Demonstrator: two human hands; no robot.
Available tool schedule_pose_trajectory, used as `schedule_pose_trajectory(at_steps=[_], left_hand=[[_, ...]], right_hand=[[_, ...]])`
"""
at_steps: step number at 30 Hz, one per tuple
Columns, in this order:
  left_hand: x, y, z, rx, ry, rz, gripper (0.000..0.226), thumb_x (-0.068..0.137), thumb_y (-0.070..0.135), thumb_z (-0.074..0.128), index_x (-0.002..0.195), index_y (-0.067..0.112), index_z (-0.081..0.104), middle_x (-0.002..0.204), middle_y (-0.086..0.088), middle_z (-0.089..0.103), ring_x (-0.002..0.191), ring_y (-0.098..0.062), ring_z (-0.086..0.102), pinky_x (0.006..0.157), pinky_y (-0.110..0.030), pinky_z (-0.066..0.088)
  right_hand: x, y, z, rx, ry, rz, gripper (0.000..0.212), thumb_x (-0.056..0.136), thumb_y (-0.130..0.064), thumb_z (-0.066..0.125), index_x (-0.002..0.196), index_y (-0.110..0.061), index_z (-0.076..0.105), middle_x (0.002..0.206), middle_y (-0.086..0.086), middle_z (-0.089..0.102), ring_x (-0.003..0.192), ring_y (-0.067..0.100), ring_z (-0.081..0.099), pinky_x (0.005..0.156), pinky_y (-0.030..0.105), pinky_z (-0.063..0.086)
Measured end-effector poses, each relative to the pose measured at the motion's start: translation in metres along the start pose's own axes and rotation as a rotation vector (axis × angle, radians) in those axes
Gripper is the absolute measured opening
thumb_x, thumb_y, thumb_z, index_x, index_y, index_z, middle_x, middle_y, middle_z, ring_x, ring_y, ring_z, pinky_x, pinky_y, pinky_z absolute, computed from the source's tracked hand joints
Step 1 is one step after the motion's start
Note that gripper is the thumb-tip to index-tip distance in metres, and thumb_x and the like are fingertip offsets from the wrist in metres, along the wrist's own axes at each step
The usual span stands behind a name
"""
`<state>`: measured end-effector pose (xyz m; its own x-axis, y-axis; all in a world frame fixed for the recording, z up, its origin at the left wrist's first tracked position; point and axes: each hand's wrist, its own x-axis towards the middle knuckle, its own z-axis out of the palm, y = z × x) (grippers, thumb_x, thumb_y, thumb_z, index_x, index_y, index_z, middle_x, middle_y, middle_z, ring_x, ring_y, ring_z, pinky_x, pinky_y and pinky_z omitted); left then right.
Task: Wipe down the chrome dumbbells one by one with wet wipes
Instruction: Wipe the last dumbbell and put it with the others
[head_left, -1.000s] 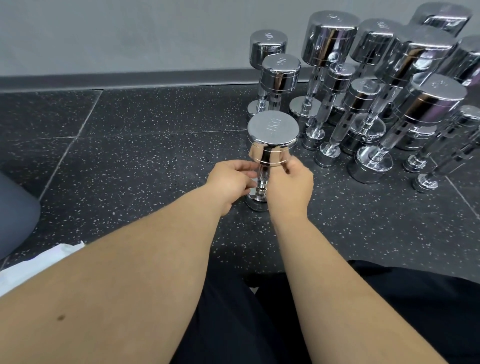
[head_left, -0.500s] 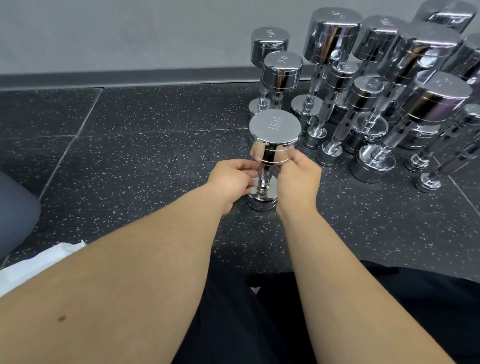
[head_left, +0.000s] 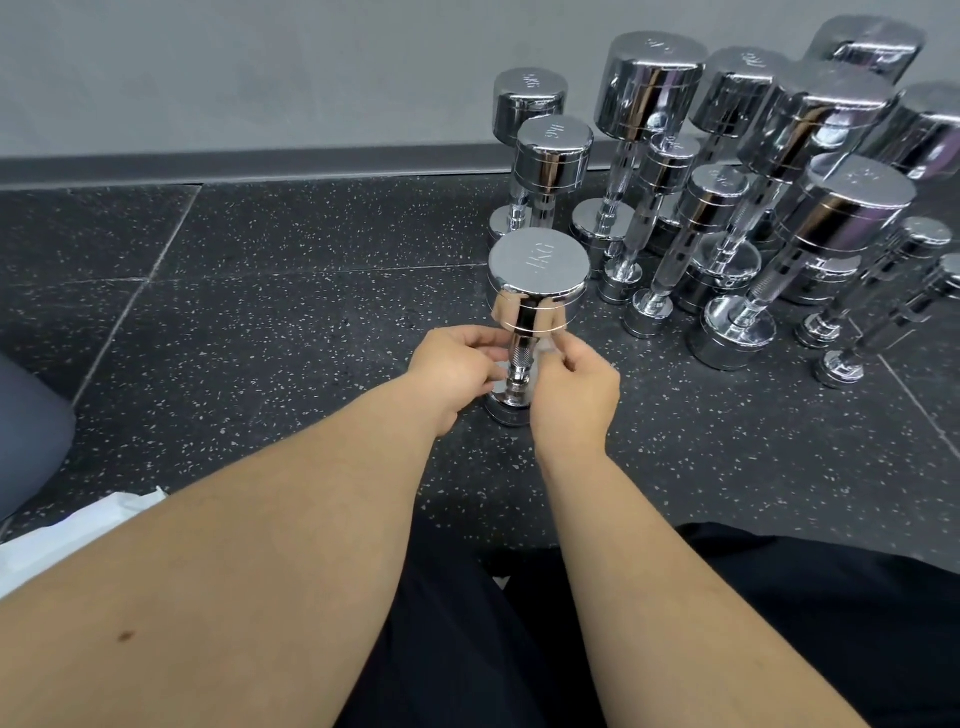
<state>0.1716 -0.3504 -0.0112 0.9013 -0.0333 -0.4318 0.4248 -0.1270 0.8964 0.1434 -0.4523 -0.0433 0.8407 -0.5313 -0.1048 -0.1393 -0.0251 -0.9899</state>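
From my remote seat the largest thing is the dark speckled floor (head_left: 260, 338), and every weight stands on it, not on any desk. The cluster of chrome dumbbells (head_left: 649, 88) is parked on end against the wall to the right, packed close. I judge that this keeps them from rolling and leaves each one easy to pick out in turn. The front dumbbell (head_left: 540, 270), marked 4KG on its top face, stands upright and apart from that cluster, nearer to me, probably pulled out as the one being worked on. A white sheet (head_left: 78, 535) lies on the floor at my lower left, well away from the weights; it may be the wipes, though I cannot say for sure. My left hand (head_left: 457, 369) is closed round the knurled handle (head_left: 521, 356) from the left, fingers curled against it just under the upper head. My right hand (head_left: 574, 387) sits just beside the handle on the other side with thumb and forefinger pinched. I cannot tell whether it grips the handle or a wipe, since no wipe shows between the fingers.
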Motion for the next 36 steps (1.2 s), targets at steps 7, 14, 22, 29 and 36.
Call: schedule_pose_trajectory(at_steps=[7,14,22,29,36], left_hand=[[0.001,-0.001,0.0,0.017,0.001,-0.002,0.042,0.087,-0.017,0.055,0.088,0.023,0.065,0.089,0.003,0.066,0.083,-0.007,0.062,0.074,-0.019,0.053],[0.0,0.001,0.0,0.011,0.005,-0.007,0.039,0.087,-0.017,0.055,0.095,0.019,0.067,0.085,0.005,0.067,0.078,-0.005,0.063,0.068,-0.017,0.052],[-0.001,0.0,-0.001,0.017,0.003,-0.007,0.039,0.087,-0.017,0.055,0.106,0.015,0.067,0.086,0.004,0.066,0.08,-0.006,0.062,0.071,-0.018,0.055],[0.0,0.0,0.004,0.026,-0.002,-0.123,0.02,0.091,0.0,0.059,0.104,0.016,0.062,0.094,-0.007,0.07,0.079,-0.013,0.067,0.072,-0.023,0.058],[-0.005,0.003,0.005,-0.144,-0.083,-0.162,0.023,0.083,0.0,0.07,0.103,0.007,0.06,0.099,-0.011,0.07,0.085,-0.019,0.071,0.069,-0.023,0.059]], right_hand=[[0.001,0.007,-0.003,-0.164,-0.083,0.067,0.005,0.089,-0.019,0.069,0.09,-0.016,0.072,0.079,-0.003,0.069,0.069,0.011,0.06,0.064,0.025,0.045],[-0.007,0.001,-0.001,-0.139,-0.031,0.065,0.007,0.085,-0.017,0.072,0.085,-0.018,0.065,0.079,-0.008,0.067,0.07,0.006,0.062,0.06,0.014,0.044],[-0.004,-0.002,0.001,-0.196,-0.031,0.057,0.015,0.082,-0.011,0.071,0.079,-0.016,0.058,0.078,-0.003,0.065,0.069,0.013,0.058,0.06,0.023,0.044],[-0.002,0.005,0.0,-0.233,-0.057,0.084,0.006,0.082,-0.012,0.072,0.081,-0.012,0.066,0.077,-0.003,0.066,0.069,0.013,0.059,0.059,0.024,0.043],[-0.009,-0.017,-0.009,0.002,-0.012,0.086,0.014,0.085,-0.012,0.069,0.091,-0.024,0.073,0.081,-0.006,0.072,0.075,0.007,0.067,0.065,0.017,0.049]])
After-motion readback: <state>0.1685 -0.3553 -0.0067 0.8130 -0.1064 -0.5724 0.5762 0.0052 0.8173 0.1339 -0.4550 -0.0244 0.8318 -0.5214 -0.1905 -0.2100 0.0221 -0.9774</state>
